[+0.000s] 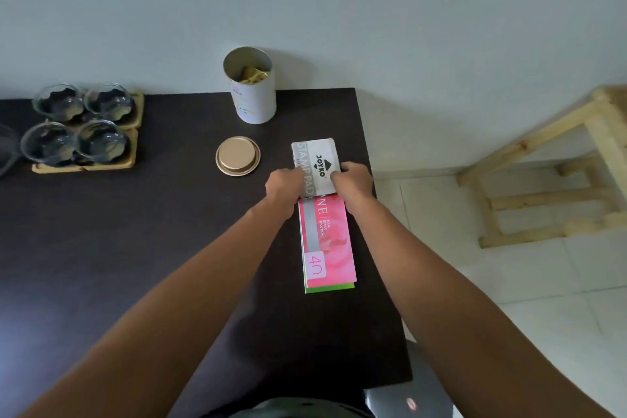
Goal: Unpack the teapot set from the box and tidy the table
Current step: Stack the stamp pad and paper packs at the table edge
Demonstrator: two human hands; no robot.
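A grey and white stamp pad box [315,159] lies on the dark table [135,248] near its right edge. My left hand [284,185] grips the box's near left side and my right hand [353,180] grips its near right side. Just in front of the box lies a pink booklet [327,241] on top of a green one [330,288]. Several glass cups [98,141] sit on wooden coasters [84,166] at the far left of the table.
An open white canister [252,92] with gold packets inside stands at the table's back edge. Its gold lid [237,155] lies flat in front of it. A light wooden stool [556,166] stands on the tiled floor to the right.
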